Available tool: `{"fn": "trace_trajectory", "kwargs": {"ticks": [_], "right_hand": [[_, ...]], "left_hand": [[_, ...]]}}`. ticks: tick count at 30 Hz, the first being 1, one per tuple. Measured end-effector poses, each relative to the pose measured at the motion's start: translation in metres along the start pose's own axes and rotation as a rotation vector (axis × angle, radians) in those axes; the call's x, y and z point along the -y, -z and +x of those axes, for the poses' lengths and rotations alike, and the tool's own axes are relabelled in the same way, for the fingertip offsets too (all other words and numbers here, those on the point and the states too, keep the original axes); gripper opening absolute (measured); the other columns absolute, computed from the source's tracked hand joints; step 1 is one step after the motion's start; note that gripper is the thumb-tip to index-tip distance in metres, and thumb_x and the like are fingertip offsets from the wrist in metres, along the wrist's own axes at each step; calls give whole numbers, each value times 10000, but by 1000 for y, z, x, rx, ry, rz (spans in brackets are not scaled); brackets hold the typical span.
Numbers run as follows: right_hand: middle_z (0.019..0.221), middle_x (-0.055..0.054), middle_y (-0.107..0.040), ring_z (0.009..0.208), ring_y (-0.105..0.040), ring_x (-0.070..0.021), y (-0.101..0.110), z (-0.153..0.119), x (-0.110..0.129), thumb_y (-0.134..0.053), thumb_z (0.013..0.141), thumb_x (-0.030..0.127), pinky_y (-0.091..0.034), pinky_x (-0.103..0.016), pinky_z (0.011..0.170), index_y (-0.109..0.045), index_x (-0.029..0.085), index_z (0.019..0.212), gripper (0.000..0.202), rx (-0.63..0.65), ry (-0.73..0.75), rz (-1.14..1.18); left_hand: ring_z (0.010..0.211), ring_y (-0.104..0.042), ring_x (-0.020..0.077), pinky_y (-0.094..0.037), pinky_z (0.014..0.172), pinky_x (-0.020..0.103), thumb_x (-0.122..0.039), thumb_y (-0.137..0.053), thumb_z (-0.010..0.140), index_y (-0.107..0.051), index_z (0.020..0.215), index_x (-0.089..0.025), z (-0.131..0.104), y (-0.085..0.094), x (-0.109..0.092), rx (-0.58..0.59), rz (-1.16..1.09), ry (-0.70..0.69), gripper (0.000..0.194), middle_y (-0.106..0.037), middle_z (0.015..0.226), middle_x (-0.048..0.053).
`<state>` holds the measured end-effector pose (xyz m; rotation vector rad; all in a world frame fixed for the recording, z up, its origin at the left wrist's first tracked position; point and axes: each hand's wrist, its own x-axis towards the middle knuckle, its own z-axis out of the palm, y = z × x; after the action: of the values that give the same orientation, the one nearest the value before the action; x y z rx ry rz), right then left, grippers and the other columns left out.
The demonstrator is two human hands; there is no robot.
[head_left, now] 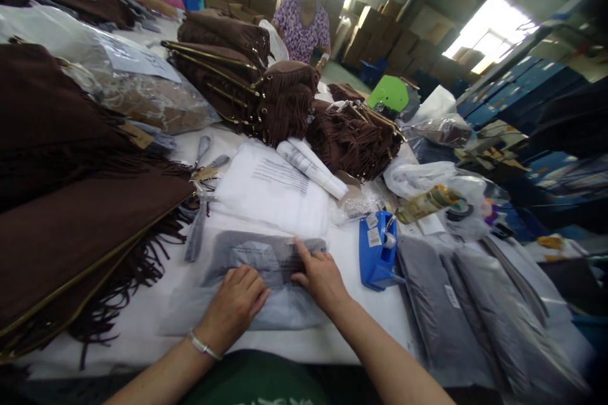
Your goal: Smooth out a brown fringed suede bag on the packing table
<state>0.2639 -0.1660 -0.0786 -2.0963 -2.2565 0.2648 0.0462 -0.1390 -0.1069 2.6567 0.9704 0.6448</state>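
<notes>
In the head view, both hands pressed on a grey bag [259,259] wrapped in clear plastic, which lay flat on the white worktop [142,323] at lower centre of the frame. The left hand [236,304] rested palm down on the bag's lower left part, fingers loosely curled and gripping nothing. The right hand [320,275] lay on its right part, forefinger stretched toward the top edge, the other fingers spread flat, also clasping nothing. Just right of that hand stood a blue tape dispenser [375,253]. Above the bag lay a stack of white sheets [273,190] with paper rolls [313,168] at its upper right. A large brown fringed bag [76,228] filled the left of the frame, and more brown bags [237,76] were piled at upper centre. Grey packed bags [475,323] lay at lower right. Two other people stood at the far end of the worktop, at the top of the frame.
</notes>
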Motion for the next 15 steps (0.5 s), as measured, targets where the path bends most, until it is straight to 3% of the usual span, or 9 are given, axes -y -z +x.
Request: {"fn": "trace_trajectory", "kwargs": {"ticks": [3, 6, 9, 12, 15], "right_hand": [[743, -18, -589, 760, -548, -208, 6, -11, -13, -618, 835, 250, -432, -363, 807, -323, 224, 1410, 647, -188, -123, 266], [874, -33, -587, 887, -544, -184, 17, -20, -6, -554, 881, 272, -425, -331, 858, -617, 258, 1109, 237, -212, -57, 576], [995, -41, -601, 1004, -525, -183, 28, -16, 15, -548, 888, 282, -389, -321, 918, -676, 223, 825, 154, -68, 69, 683], [816, -8, -651, 831, -584, -148, 34, 5, 40, -502, 914, 288, -420, -273, 825, -668, 205, 799, 218, 156, 248, 663], [751, -20, -679, 724, -612, -158, 35, 33, 69, -437, 928, 375, -447, -259, 703, -681, 198, 779, 336, 322, 404, 483]], "left_hand": [[805, -480, 210, -350, 730, 351, -237, -490, 895, -551, 756, -178, -2, 3, 1, 23, -37, 17, 162, -549, 782, 36], [885, -495, 215, -364, 769, 346, -291, -525, 883, -566, 871, -194, -14, 15, 13, 54, -114, 47, 107, -575, 888, 41], [952, -505, 220, -373, 815, 348, -351, -563, 853, -563, 944, -206, -34, 33, 35, 70, -140, 138, 171, -576, 994, 46], [887, -528, 209, -384, 792, 339, -348, -537, 859, -568, 849, -206, -49, 46, 53, 120, -159, 258, 146, -587, 894, 30], [841, -532, 203, -387, 775, 339, -355, -489, 883, -557, 796, -199, -53, 47, 59, 148, -208, 344, 191, -589, 831, 32]]}}
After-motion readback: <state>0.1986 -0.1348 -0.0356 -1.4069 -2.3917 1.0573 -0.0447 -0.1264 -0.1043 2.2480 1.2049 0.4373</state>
